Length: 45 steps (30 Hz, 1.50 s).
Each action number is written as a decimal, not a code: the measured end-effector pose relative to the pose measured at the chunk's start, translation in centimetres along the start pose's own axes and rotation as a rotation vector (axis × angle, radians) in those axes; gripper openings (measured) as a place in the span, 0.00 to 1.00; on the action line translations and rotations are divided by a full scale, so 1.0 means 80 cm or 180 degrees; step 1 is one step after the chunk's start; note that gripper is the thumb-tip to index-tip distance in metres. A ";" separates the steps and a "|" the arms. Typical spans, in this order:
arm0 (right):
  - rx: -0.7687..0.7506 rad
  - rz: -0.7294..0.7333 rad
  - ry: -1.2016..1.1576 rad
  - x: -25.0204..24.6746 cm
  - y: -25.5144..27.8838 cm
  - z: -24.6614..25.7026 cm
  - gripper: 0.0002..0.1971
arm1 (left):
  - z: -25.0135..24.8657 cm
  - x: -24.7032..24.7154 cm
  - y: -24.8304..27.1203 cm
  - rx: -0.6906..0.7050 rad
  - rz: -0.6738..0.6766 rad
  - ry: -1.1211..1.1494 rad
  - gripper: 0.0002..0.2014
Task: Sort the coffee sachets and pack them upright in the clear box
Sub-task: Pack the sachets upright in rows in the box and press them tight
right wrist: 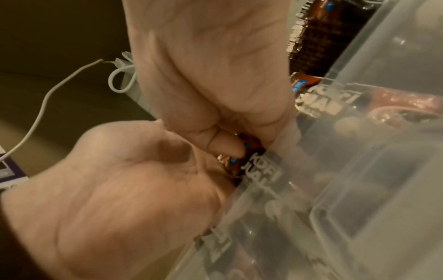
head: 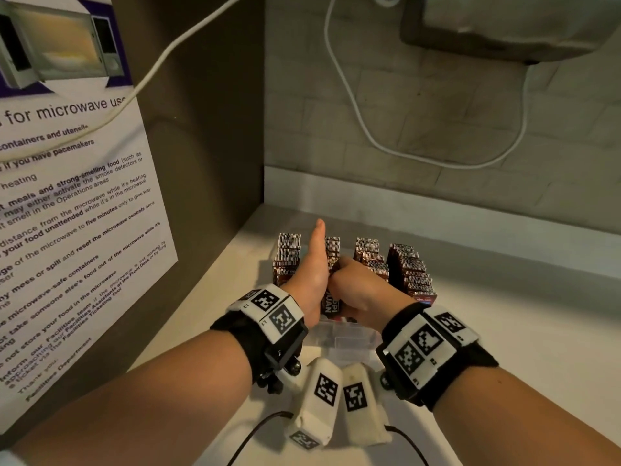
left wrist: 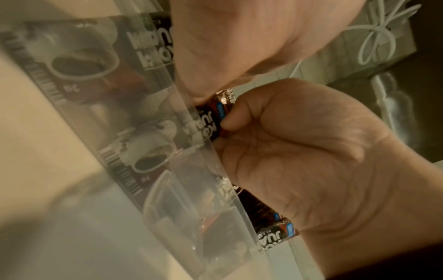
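Evidently light, crinkly and slick: brown foil coffee sachets point(head: 406, 264) stand upright in rows inside the clear plastic box point(head: 349, 338) on the pale counter point(head: 504, 331); best pinched by the flat faces. Right hand point(head: 359, 290) curls round a small bunch at the near wall. Left hand point(head: 311, 274), fingers straight, braces alongside.

Under my hands I see the clear box point(right wrist: 374, 132), smooth glossy plastic, translucent and faintly cloudy. The coffee sachets point(head: 408, 267) beyond my hands look like shiny foil film, crinkled at the crimped edges. The desk point(head: 504, 331) beneath is a smooth, matt pale surface. On my wrists sit black cloth straps point(head: 470, 368). To my left hangs a matt printed paper notice point(head: 67, 230); beyond, a smooth white cable point(head: 386, 142).
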State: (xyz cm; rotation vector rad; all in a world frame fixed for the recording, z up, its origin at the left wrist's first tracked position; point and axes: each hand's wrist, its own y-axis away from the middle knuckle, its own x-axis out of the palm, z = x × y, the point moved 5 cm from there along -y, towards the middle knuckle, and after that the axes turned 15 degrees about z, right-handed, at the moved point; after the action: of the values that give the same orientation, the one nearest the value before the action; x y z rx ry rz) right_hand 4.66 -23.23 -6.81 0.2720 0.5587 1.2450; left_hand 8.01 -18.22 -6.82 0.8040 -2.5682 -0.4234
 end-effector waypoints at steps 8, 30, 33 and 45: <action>0.0129 0.0022 0.0300 -0.003 0.007 0.004 0.14 | -0.002 0.000 0.004 -0.0087 0.0109 -0.0168 0.42; 0.0140 -0.0721 -0.0245 -0.067 0.032 -0.041 0.05 | 0.026 0.056 -0.033 0.0056 0.0774 0.0135 0.61; 0.0207 -0.0670 -0.0393 -0.067 0.023 -0.040 0.02 | 0.028 0.055 -0.043 -0.0040 0.0588 0.0134 0.62; -0.0027 -0.0303 -0.0940 -0.065 -0.003 -0.050 0.33 | 0.024 0.055 -0.045 -0.0246 0.0441 0.0299 0.43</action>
State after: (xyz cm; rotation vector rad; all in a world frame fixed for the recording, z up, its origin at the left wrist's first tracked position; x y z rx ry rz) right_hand 1.65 -28.64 -8.95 0.4097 0.3079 1.0906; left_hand 5.52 -23.36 -8.61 0.6000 -2.4853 -0.4287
